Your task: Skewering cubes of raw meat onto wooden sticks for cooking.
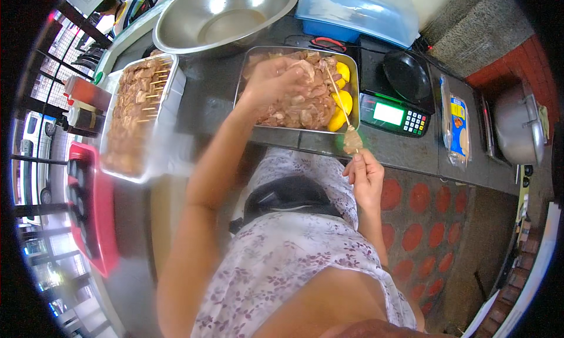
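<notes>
My right hand [365, 173] grips a thin wooden skewer [337, 89] near its lower end. A piece of raw meat [352, 140] is threaded on it just above my fingers, and the skewer's other end reaches over the metal tray [299, 129]. My left hand [271, 80], slightly blurred, is over that tray with a piece of meat [303, 69] in its fingers. Cut raw meat [308, 104] fills most of the tray. Glossy yellow pieces [341, 111], whose kind I cannot tell, lie along its right side.
A white tub [176, 84] of skewered meat stands left, beside sauce bottles [88, 93] and a pink tray [94, 206]. Behind are a steel basin [194, 34] and blue container [357, 12]. Rightward lie a digital scale [392, 113] with a black plate [405, 76], packaged skewers [457, 122] and a pot [515, 122].
</notes>
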A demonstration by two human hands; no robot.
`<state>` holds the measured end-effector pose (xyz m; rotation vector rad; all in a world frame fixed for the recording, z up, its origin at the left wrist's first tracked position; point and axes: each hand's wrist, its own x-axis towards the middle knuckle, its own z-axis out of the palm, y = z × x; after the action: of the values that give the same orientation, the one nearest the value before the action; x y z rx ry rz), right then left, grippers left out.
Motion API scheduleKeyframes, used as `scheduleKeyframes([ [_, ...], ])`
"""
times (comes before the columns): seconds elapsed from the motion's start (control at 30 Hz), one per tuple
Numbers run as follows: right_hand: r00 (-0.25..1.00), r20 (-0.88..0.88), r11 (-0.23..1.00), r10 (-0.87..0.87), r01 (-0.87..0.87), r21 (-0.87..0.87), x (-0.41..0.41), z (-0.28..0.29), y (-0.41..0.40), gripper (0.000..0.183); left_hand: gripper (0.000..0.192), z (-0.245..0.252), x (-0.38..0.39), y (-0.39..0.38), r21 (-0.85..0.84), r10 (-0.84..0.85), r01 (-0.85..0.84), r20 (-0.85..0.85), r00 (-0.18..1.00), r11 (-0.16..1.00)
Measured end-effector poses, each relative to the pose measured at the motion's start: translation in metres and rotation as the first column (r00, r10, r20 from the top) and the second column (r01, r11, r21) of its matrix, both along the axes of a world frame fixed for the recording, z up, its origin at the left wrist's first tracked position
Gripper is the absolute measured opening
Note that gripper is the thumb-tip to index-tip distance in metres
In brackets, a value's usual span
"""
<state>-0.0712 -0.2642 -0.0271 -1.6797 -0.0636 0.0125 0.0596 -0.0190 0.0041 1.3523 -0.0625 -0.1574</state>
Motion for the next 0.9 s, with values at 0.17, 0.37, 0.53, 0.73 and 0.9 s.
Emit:
scheduleKeyframes([
  [0.17,0.998,0.024,0.998,-0.054,0.053,0.042,0.003,-0.003,-0.004,0.021,0.017,0.005,-0.001,0.007,0.249,0.122,-0.181,0.235,0.964,0.951],
  [0.37,0.999,0.019,0.998,-0.033,0.031,0.058,0.001,-0.007,-0.011,0.024,0.027,0.047,-0.011,0.041,0.580,0.210,-0.613,0.612,0.763,0.536],
  [0.53,0.999,0.008,0.994,-0.046,0.045,0.096,0.002,-0.011,-0.010,0.024,0.017,0.060,-0.019,0.063,0.618,0.181,-0.571,0.577,0.796,0.541],
  [0.73,0.999,0.036,0.998,-0.018,0.016,0.054,0.003,-0.003,-0.005,0.024,0.017,0.052,-0.020,0.082,0.492,0.195,-0.414,0.435,0.879,0.766],
  [0.9,0.999,0.042,0.998,0.000,-0.003,0.068,0.004,0.000,-0.003,0.022,0.017,0.045,-0.017,0.086,0.443,0.197,-0.365,0.379,0.904,0.819],
])
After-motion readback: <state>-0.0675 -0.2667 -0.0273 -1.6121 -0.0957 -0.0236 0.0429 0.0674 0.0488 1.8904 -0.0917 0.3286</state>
